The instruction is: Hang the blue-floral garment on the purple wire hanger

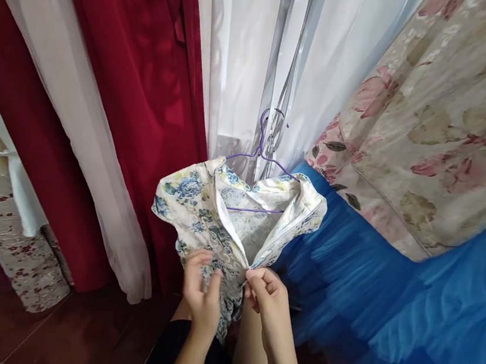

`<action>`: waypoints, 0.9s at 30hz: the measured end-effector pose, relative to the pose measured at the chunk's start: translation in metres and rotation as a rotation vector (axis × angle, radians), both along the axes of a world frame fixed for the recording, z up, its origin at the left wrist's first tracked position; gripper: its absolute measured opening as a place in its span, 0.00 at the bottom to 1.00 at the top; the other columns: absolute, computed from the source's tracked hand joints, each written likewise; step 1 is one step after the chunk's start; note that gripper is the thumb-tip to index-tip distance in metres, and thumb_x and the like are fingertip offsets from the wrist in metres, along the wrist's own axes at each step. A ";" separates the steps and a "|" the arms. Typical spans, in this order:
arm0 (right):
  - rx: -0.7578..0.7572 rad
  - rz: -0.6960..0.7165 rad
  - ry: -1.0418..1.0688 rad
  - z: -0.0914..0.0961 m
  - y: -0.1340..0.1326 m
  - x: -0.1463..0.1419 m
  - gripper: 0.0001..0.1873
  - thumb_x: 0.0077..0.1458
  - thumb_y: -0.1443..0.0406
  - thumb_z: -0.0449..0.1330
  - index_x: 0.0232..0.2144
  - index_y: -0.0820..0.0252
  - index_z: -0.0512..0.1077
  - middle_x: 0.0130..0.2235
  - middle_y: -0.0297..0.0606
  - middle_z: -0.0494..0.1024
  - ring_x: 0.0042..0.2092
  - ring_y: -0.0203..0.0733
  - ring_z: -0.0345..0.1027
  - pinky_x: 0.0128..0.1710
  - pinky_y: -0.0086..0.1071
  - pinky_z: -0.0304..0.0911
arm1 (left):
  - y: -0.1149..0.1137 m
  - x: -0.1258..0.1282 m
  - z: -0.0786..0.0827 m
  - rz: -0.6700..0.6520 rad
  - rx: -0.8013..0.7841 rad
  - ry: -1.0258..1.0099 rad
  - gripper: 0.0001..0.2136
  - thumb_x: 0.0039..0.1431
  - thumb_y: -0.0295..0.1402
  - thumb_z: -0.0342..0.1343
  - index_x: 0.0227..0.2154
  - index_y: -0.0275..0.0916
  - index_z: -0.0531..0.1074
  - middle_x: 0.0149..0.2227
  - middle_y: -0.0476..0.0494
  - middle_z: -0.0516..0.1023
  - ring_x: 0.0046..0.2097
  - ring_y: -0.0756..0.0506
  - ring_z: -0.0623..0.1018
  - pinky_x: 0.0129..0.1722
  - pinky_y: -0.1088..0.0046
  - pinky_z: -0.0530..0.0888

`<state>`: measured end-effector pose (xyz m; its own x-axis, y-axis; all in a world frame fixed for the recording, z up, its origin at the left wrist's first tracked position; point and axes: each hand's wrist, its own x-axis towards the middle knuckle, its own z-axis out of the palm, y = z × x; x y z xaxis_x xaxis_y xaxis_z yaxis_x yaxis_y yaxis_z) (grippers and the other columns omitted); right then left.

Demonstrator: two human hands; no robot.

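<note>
A small cream dress (204, 212) with blue flower print hangs on a purple wire hanger (261, 152). Its back opening gapes wide, showing the pale lining. My left hand (201, 295) pinches the printed cloth just left of the bottom of the opening. On the other side, my right hand (267, 300) pinches the edge of the opening at its lowest point, thumb and forefinger pressed together. The two hands sit close together, almost touching, below the hanger.
Dark red velvet cloth (145, 75) and white sheer cloth (240, 58) hang behind the dress. A bright blue tulle garment (409, 308) fills the right side, under a pink-flowered fabric (446, 112). Dark wood floor (52, 330) lies at lower left.
</note>
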<state>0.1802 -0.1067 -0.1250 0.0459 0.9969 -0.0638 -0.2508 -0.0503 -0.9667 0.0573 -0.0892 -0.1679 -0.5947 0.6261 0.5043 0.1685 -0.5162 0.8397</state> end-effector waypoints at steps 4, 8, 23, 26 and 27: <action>0.032 0.063 -0.015 0.009 -0.004 -0.003 0.20 0.46 0.52 0.69 0.23 0.62 0.71 0.18 0.32 0.68 0.21 0.31 0.53 0.22 0.27 0.46 | -0.010 0.030 -0.005 -0.358 -0.143 0.015 0.10 0.61 0.35 0.60 0.45 0.41 0.74 0.44 0.40 0.78 0.49 0.40 0.79 0.51 0.64 0.75; 0.075 0.068 -0.020 0.024 0.005 0.004 0.17 0.50 0.55 0.67 0.22 0.62 0.71 0.18 0.31 0.67 0.20 0.30 0.51 0.21 0.28 0.46 | -0.006 0.026 -0.007 -0.452 -0.167 -0.008 0.07 0.64 0.36 0.59 0.40 0.39 0.76 0.38 0.41 0.78 0.41 0.43 0.80 0.44 0.67 0.77; 0.370 0.046 -0.013 0.148 0.091 -0.005 0.10 0.48 0.61 0.64 0.26 0.63 0.75 0.17 0.26 0.65 0.17 0.27 0.50 0.17 0.26 0.44 | 0.003 -0.009 -0.010 -0.511 -0.206 0.257 0.07 0.64 0.37 0.59 0.35 0.39 0.77 0.37 0.41 0.78 0.43 0.42 0.80 0.45 0.67 0.77; 0.371 0.020 -0.068 0.138 0.085 -0.005 0.10 0.49 0.61 0.63 0.30 0.64 0.76 0.16 0.27 0.67 0.17 0.29 0.53 0.18 0.26 0.47 | 0.020 -0.017 0.042 -0.355 -0.074 0.279 0.10 0.65 0.37 0.57 0.45 0.41 0.78 0.44 0.40 0.79 0.47 0.42 0.79 0.50 0.66 0.75; 0.379 0.012 -0.085 0.135 0.083 -0.004 0.10 0.50 0.61 0.63 0.30 0.64 0.76 0.16 0.27 0.67 0.17 0.29 0.53 0.18 0.26 0.48 | 0.028 -0.020 0.065 -0.300 -0.014 0.291 0.13 0.67 0.37 0.56 0.51 0.43 0.76 0.45 0.40 0.79 0.47 0.43 0.79 0.50 0.66 0.75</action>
<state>0.1758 -0.0241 0.0097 0.0236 0.9494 0.3132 -0.1708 0.3125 -0.9344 0.0375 -0.0614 -0.1026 -0.2189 0.7578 0.6146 0.2438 -0.5674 0.7865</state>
